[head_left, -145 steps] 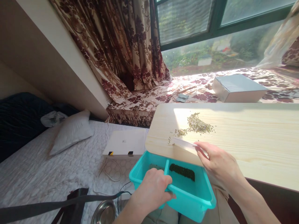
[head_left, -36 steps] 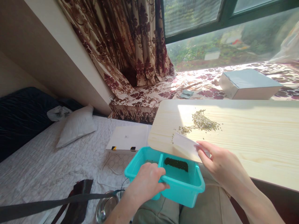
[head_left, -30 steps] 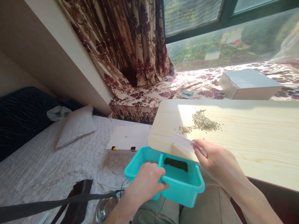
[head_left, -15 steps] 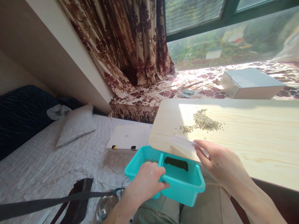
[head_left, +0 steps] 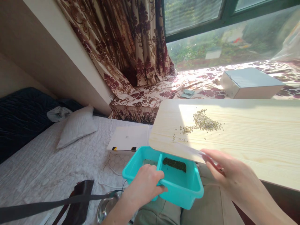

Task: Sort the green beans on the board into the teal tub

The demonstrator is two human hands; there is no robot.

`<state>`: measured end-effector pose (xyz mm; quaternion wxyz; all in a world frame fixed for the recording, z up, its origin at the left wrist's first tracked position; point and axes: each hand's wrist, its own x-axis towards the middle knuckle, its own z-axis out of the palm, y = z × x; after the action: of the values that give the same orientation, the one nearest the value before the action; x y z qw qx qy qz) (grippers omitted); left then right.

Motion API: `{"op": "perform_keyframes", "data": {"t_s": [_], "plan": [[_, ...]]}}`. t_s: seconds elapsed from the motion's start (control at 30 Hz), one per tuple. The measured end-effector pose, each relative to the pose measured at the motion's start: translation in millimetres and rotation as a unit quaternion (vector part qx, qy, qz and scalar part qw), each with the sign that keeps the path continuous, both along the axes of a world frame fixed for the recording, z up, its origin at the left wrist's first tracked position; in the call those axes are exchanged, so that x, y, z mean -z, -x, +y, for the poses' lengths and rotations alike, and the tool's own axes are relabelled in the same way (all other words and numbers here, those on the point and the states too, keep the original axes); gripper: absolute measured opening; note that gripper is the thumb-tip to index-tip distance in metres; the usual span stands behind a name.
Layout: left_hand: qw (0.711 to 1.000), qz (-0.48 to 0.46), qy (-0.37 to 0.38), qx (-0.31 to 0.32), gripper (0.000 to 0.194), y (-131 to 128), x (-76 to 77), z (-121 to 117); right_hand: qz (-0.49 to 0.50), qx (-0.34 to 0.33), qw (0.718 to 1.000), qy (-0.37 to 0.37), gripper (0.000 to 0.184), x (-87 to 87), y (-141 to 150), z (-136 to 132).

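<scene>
My left hand grips the near rim of a turquoise two-part bin, fingers wrapped over it by the divider. The bin is above my lap, just below the table edge. A bank of small dark green grains, like mung beans, lies in its right compartment; a few light bits show in the left one. My right hand pinches a thin white card, seen nearly edge-on at the table's near edge. Beyond the card, a loose patch of small greenish-tan grains lies on the wooden table.
A white flat box lies on the bed left of the table. Nearby are a steel bowl, a dark strap and a pillow. Another box stands on the window ledge behind the table.
My right hand has moved right and toward me with the card, which is tilted flatter. Several stray grains now show where the card was. The bin has shifted slightly left with my left hand.
</scene>
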<state>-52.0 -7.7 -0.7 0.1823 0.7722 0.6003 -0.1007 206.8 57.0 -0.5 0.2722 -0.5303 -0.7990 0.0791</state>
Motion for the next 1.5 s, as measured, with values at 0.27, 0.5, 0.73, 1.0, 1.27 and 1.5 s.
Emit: {"op": "perform_keyframes", "data": {"t_s": [0.27,0.5,0.73,1.0,1.27,1.5], "plan": [[0.996,0.003,0.018,0.092,0.03,-47,-2.9,12,-0.036,0.066,0.997,-0.012,0.031,6.3,-18,13],[0.996,-0.003,0.039,0.081,0.03,-73,-6.9,12,-0.012,0.027,1.0,-0.004,0.029,8.5,-2,16],[0.996,0.005,0.059,0.067,0.031,-83,-15.5,15,-0.018,0.02,0.999,-0.03,0.027,7.5,12,24],[0.996,0.009,0.061,0.062,0.031,-83,-19.8,15,-0.012,-0.002,1.0,-0.028,0.026,8.0,16,23],[0.997,0.002,0.055,0.061,0.031,-81,-15.0,14,-0.005,-0.014,1.0,-0.019,0.026,6.4,22,23],[0.997,-0.021,0.031,0.069,0.032,-79,-3.0,14,0.008,-0.062,0.998,0.02,0.029,5.1,32,8]]}}
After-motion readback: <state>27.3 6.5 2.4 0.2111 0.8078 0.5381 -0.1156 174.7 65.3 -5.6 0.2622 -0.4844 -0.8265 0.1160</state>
